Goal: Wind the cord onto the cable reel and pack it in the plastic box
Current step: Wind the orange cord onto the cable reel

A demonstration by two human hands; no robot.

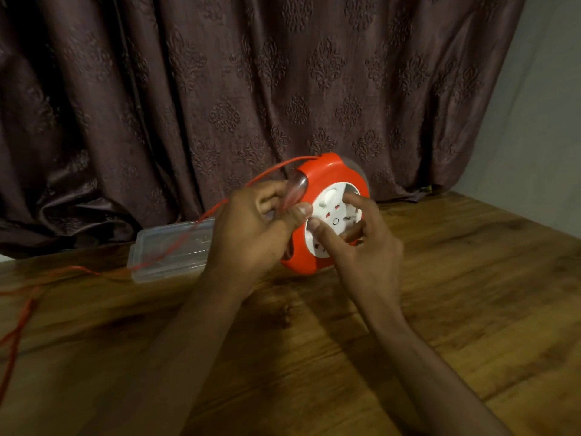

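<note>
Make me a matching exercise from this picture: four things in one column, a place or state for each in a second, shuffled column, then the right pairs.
Things
1. cable reel
2. cord
3. plastic box
4. curtain

Places or states
A. lies on the table, left of the hands
B. hangs behind the table
C. held up between both hands
D. trails from the reel's top, down across the box, to the left

Pairs: 1-C, 2-D, 3-A, 4-B

The left hand grips the reel's rim; the right hand has fingers on its white centre.
</note>
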